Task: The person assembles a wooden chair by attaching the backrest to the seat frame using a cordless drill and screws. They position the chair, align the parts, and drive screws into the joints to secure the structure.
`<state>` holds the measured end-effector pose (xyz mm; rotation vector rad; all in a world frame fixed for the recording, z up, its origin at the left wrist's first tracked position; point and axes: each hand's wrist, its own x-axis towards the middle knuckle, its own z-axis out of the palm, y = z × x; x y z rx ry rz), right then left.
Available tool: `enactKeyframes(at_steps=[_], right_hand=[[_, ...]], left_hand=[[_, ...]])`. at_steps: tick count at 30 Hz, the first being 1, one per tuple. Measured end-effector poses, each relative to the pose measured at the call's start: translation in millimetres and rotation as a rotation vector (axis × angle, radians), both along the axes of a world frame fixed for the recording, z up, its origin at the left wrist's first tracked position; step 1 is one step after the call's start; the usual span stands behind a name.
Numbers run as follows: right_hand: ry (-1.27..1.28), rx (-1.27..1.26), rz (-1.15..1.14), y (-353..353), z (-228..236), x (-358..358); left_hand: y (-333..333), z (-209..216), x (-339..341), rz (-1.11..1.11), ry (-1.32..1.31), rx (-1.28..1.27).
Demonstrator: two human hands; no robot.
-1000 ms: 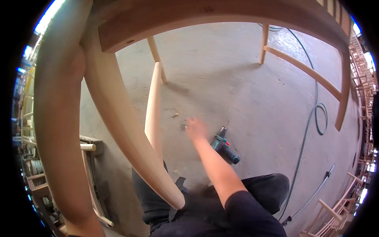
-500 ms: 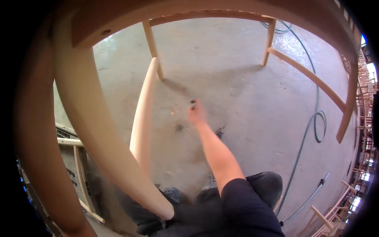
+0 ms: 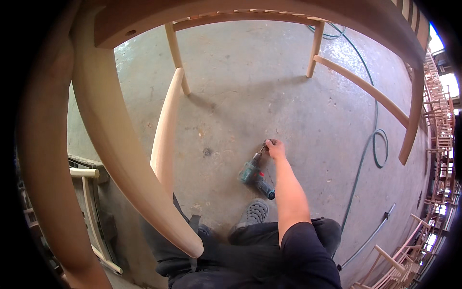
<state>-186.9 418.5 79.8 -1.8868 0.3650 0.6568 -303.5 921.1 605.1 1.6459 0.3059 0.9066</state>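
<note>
My right hand [image 3: 274, 148] is low over the concrete floor, its fingers closed at the tip of the bit of a teal and black cordless drill [image 3: 250, 172]. A small dark piece shows between the fingertips, too little of it to name. The drill lies on its side, with its handle and battery pointing toward my shoes. Around and above this area stands a pale wooden chair frame [image 3: 166, 130], and one thick curved member [image 3: 127, 149] comes down close to my lap. My left hand is out of sight.
A green hose [image 3: 362, 161] runs coiled along the floor at right, with a grey tube [image 3: 369, 238] near it. More wooden frames [image 3: 402, 265] stand at the far right. At left, a wooden frame piece [image 3: 91, 212] leans by a dark crate. My shoe [image 3: 253, 212] is just below the drill.
My right hand has come back toward me and to the right, from over the bare floor to the drill's bit. The drill, earlier mostly behind my forearm, now shows. The view has shifted slightly.
</note>
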Motion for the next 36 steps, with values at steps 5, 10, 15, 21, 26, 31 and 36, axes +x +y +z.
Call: enactKeyframes(at_steps=[5, 10, 15, 21, 26, 31, 36], right_hand=[[0.069, 0.049, -0.036, 6.1, -4.0, 1.3], [0.100, 0.101, -0.034, 6.2, -11.2, -0.1], [0.107, -0.011, 0.136, -7.7, -13.8, 2.6], [-0.188, -0.650, 0.260, -10.9, 25.1, -56.9], [-0.078, -0.732, 0.727, 35.4, 74.3, -127.9], [-0.246, -0.867, 0.510, 6.3, 54.2, -176.3], [-0.458, -0.824, 0.402, -7.2, 35.9, -191.0]], left_hand=[[-10.2, -0.6, 1.7, 0.012, 0.018, -0.011], [-21.0, 2.4, 8.3, 0.008, 0.042, -0.019], [-32.2, 5.7, 17.7, -0.014, 0.060, -0.041], [-53.6, -3.8, 37.1, -0.045, 0.074, -0.069], [-60.7, 8.1, 42.8, -0.006, 0.119, -0.063], [-83.0, 21.2, 62.9, -0.010, 0.180, -0.091], [-93.6, 27.7, 73.9, 0.002, 0.217, -0.115]])
